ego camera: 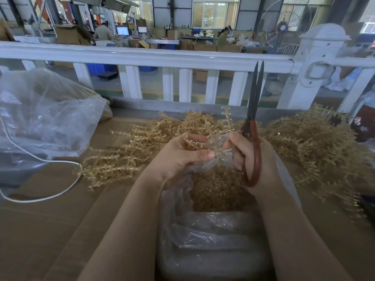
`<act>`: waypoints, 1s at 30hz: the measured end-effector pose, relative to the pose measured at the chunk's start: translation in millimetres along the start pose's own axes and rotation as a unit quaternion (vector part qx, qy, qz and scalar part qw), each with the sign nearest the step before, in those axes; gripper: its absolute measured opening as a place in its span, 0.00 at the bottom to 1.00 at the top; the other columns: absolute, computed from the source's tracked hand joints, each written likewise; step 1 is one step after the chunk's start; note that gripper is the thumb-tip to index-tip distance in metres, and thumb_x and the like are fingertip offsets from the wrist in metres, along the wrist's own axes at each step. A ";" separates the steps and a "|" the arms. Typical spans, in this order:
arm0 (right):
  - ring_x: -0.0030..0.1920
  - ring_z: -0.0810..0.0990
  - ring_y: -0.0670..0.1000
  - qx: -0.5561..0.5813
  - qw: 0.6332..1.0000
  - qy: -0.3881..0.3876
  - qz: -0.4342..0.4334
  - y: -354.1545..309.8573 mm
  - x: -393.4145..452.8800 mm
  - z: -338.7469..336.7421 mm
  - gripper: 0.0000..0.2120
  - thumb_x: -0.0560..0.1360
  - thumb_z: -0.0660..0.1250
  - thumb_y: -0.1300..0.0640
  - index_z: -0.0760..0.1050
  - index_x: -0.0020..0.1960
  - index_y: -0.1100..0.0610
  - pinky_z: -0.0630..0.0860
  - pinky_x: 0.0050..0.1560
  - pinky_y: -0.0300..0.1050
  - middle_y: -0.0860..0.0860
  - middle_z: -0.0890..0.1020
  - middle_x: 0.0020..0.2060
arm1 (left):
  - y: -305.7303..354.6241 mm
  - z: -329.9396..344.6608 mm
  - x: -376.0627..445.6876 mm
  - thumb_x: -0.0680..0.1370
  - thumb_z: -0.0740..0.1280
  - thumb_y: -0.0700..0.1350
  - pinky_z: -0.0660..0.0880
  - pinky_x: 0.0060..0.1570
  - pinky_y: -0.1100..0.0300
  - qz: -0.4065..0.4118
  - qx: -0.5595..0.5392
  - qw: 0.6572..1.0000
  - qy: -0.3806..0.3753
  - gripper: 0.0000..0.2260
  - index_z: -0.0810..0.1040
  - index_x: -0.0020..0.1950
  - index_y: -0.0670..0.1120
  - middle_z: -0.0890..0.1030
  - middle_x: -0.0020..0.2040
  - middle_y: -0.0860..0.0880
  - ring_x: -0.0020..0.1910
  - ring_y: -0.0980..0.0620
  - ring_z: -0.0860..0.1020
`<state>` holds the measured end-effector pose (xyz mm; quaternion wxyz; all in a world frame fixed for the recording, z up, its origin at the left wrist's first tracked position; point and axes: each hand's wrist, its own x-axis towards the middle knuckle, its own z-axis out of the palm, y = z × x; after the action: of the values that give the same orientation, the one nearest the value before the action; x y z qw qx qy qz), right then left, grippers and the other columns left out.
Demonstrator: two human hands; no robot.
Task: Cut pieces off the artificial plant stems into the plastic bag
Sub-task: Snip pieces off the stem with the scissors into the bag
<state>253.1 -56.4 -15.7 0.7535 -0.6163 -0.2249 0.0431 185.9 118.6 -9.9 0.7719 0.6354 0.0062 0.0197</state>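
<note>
I can read no text anywhere; the far monitors (pixel 122 30) at upper left are too blurred.

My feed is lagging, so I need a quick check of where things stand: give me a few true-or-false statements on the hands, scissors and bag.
1. The right hand holds the scissors. True.
2. The scissors' blades are spread wide. False: they are closed, pointing up.
3. The left hand pinches a stem. True.
4. The plastic bag in front of the person holds no pieces. False: golden pieces lie in it.
5. The loose stems are green. False: golden tan.
</note>
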 end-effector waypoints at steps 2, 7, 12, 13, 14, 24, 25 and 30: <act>0.21 0.60 0.45 0.009 1.000 0.004 0.004 0.4 0.1 0.9 0.12 0.81 0.66 0.58 0.76 0.51 0.69 0.59 0.22 0.37 0.44 0.75 0.22 | 0.7 2.6 0.0 0.62 0.78 0.39 0.79 0.37 0.61 -0.005 -0.012 1.000 0.002 0.20 0.78 0.52 0.44 0.82 0.32 0.50 0.29 0.55 0.78; 0.21 0.61 0.45 -0.004 1.000 -0.005 -0.007 1.1 -0.7 1.3 0.14 0.81 0.66 0.58 0.76 0.51 0.71 0.60 0.22 0.36 0.44 0.75 0.22 | 1.0 6.7 -1.9 0.65 0.79 0.44 0.66 0.50 0.46 -0.004 0.020 1.000 0.003 0.08 0.86 0.43 0.49 0.68 0.34 0.43 0.38 0.43 0.63; 0.20 0.63 0.42 0.004 1.000 -0.018 -0.007 1.0 0.4 2.8 0.14 0.81 0.66 0.59 0.75 0.53 0.72 0.61 0.21 0.34 0.44 0.75 0.22 | 0.0 12.2 -0.5 0.66 0.77 0.42 0.74 0.57 0.46 0.013 0.012 1.000 0.021 0.06 0.86 0.42 0.46 0.80 0.43 0.42 0.45 0.42 0.74; 0.20 0.63 0.42 0.004 1.000 -0.021 -0.007 1.1 0.6 2.6 0.15 0.81 0.66 0.59 0.75 0.53 0.73 0.61 0.22 0.34 0.44 0.75 0.22 | -0.5 11.9 0.2 0.67 0.76 0.43 0.75 0.53 0.50 0.018 0.020 0.999 0.021 0.05 0.85 0.41 0.48 0.81 0.43 0.43 0.46 0.43 0.75; 0.20 0.63 0.43 0.001 1.000 -0.022 -0.007 1.1 0.3 2.5 0.15 0.81 0.66 0.58 0.75 0.53 0.73 0.62 0.22 0.34 0.44 0.75 0.22 | -0.8 11.4 0.3 0.67 0.76 0.43 0.76 0.51 0.52 0.023 0.029 0.999 0.019 0.04 0.85 0.41 0.49 0.83 0.44 0.43 0.45 0.43 0.77; 0.21 0.71 0.41 0.006 0.999 -0.030 -0.019 5.6 2.0 5.8 0.08 0.79 0.68 0.63 0.76 0.50 0.69 0.68 0.24 0.31 0.44 0.77 0.24 | -0.8 11.4 1.2 0.75 0.72 0.39 0.78 0.52 0.56 0.048 0.055 0.997 0.027 0.05 0.87 0.42 0.46 0.86 0.45 0.42 0.43 0.50 0.83; 0.24 0.75 0.41 0.003 0.999 -0.029 -0.023 5.5 1.9 6.6 0.07 0.79 0.69 0.64 0.76 0.50 0.69 0.72 0.27 0.31 0.45 0.78 0.25 | -0.8 11.5 1.4 0.75 0.72 0.39 0.79 0.51 0.56 0.051 0.051 0.997 0.027 0.06 0.87 0.41 0.47 0.86 0.44 0.42 0.43 0.50 0.84; 0.44 0.85 0.59 -0.056 0.998 -0.009 -0.023 7.2 2.7 12.0 0.03 0.74 0.75 0.60 0.82 0.44 0.55 0.83 0.51 0.57 0.56 0.85 0.40 | -1.8 13.4 1.3 0.75 0.71 0.37 0.80 0.37 0.59 0.042 -0.005 0.999 0.027 0.08 0.85 0.38 0.46 0.85 0.39 0.43 0.36 0.49 0.84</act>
<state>252.3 -42.9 -20.1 0.7162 -0.6521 -0.2479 0.0185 187.7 105.1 -9.1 0.7734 0.6302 0.0003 0.0687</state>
